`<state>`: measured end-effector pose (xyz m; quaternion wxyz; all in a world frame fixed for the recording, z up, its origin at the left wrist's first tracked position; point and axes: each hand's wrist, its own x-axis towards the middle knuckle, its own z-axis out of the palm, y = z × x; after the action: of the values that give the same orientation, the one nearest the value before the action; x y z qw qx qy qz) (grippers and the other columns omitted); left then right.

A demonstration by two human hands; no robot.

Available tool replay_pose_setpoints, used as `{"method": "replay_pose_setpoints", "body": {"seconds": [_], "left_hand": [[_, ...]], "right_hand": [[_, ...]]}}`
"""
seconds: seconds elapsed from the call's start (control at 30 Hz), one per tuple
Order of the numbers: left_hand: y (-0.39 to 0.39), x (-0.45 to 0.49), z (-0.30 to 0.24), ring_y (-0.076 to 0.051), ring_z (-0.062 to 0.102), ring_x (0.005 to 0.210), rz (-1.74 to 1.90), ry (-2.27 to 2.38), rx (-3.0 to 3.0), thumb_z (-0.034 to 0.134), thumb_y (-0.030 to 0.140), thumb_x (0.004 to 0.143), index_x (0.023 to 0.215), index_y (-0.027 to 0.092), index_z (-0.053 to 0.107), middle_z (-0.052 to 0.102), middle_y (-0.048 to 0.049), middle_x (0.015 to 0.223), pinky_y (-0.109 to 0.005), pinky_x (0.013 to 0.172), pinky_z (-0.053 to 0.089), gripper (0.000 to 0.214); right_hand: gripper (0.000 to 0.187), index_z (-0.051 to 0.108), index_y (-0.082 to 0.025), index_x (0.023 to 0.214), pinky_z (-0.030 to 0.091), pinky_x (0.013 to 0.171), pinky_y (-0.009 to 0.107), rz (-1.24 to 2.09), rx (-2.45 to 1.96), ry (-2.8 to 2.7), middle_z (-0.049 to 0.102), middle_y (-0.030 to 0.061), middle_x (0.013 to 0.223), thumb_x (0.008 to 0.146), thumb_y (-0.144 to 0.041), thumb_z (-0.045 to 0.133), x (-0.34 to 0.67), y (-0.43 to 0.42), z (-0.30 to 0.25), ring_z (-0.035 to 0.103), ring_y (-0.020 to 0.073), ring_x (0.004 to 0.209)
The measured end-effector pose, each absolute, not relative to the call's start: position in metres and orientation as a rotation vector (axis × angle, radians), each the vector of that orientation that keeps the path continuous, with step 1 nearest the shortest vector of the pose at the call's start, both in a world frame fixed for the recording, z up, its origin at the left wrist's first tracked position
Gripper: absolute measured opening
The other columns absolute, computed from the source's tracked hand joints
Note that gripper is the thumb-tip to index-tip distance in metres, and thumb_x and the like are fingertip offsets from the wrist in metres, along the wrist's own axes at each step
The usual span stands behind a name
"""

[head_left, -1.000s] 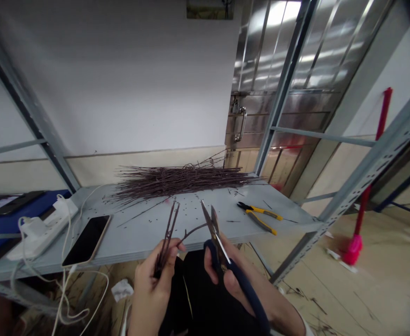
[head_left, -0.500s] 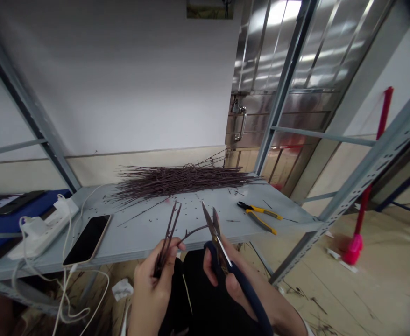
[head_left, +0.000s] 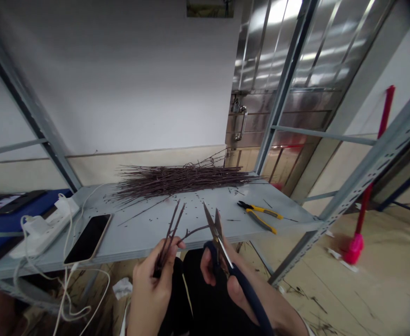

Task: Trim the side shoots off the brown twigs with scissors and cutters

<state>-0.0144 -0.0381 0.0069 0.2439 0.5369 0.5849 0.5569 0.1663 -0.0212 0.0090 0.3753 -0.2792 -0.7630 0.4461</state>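
My left hand is closed around a few thin dark brown twigs that stand up and fan out above my fingers. One twig bends off to the right toward the blades. My right hand grips dark-handled scissors with the blades slightly parted and pointing up, the tips just right of the bent twig. Both hands hover in front of the near edge of a grey metal shelf.
A large pile of the same twigs lies at the back of the shelf, with small cut bits scattered. Yellow-handled pliers lie at right, a black phone and a white power strip with cables at left. Shelf uprights frame both sides.
The twigs in my left hand have spread apart a little and tilted right. The scissors have shifted slightly right and down. The view has barely moved.
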Motion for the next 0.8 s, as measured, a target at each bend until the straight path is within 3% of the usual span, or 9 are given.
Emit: {"method": "replay_pose_setpoints", "body": {"seconds": [0.17, 0.4, 0.57, 0.8], "left_hand": [[-0.038, -0.021, 0.004, -0.026, 0.071, 0.083, 1.482, 1.641, 1.582, 0.057, 0.033, 0.081, 0.085, 0.021, 0.073, 0.077, -0.0067, 0.085, -0.028, 0.074, 0.055, 0.02], [-0.043, -0.022, -0.006, -0.024, 0.072, 0.094, 1.531, 1.727, 1.679, 0.058, 0.021, 0.079, 0.095, 0.025, 0.073, 0.078, -0.0014, 0.095, -0.022, 0.077, 0.055, 0.023], [-0.043, -0.024, -0.004, -0.024, 0.072, 0.094, 1.496, 1.725, 1.728, 0.058, 0.021, 0.078, 0.096, 0.024, 0.073, 0.078, -0.0015, 0.096, -0.02, 0.073, 0.056, 0.024], [-0.041, -0.025, -0.001, -0.02, 0.074, 0.083, 1.527, 1.71, 1.82, 0.054, 0.025, 0.082, 0.094, 0.022, 0.072, 0.079, -0.0017, 0.088, -0.017, 0.071, 0.056, 0.022]], "right_hand": [[0.054, 0.042, -0.021, 0.093, 0.044, 0.066, 0.031, 1.126, -0.707, -1.941, 0.051, 0.0038, 0.082, 0.087, -0.072, 0.026, 0.164, -0.022, 0.005, 0.049, 0.017, 0.07], [0.052, 0.038, -0.021, 0.089, 0.038, 0.06, 0.027, 1.149, -0.742, -1.89, 0.048, 0.0012, 0.078, 0.085, -0.073, 0.034, 0.161, -0.017, -0.002, 0.043, 0.0138, 0.065], [0.052, 0.035, -0.022, 0.084, 0.032, 0.052, 0.025, 1.204, -0.743, -1.784, 0.046, -0.0026, 0.069, 0.08, -0.074, 0.044, 0.158, -0.015, -0.008, 0.038, 0.0111, 0.057], [0.05, 0.041, -0.022, 0.082, 0.036, 0.05, 0.023, 1.259, -0.743, -1.646, 0.051, -0.0028, 0.066, 0.077, -0.07, 0.055, 0.152, -0.014, -0.017, 0.046, 0.0104, 0.053]]}}
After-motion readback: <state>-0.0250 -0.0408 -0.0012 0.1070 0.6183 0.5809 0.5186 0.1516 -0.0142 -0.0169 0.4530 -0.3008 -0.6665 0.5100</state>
